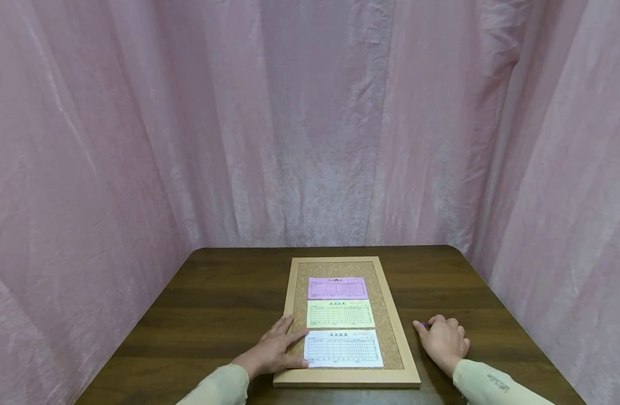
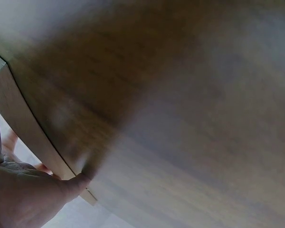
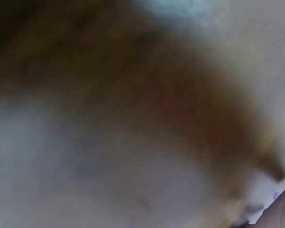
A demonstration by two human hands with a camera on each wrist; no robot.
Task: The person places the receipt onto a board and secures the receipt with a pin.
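Note:
A cork board [image 1: 391,349] in a pale wooden frame lies on the table, bearing a purple slip [image 1: 337,289], a pale green slip [image 1: 340,315] and a white slip [image 1: 343,350] in a column. My left hand [image 1: 272,349] rests across the frame's left side with fingers spread, the index finger and thumb at the white slip's left edge. To the right of the board, my right hand [image 1: 445,342] is low over the table with its fingers bent. A small purple thing [image 1: 424,324] shows between its thumb and index finger, mostly hidden.
The dark brown wooden table [image 1: 214,292] extends on both sides of the board. Pink curtains [image 1: 320,124] surround it at the back and sides. A small light blue spot [image 1: 337,303] shows at the green slip's top edge. Both wrist views are largely blurred.

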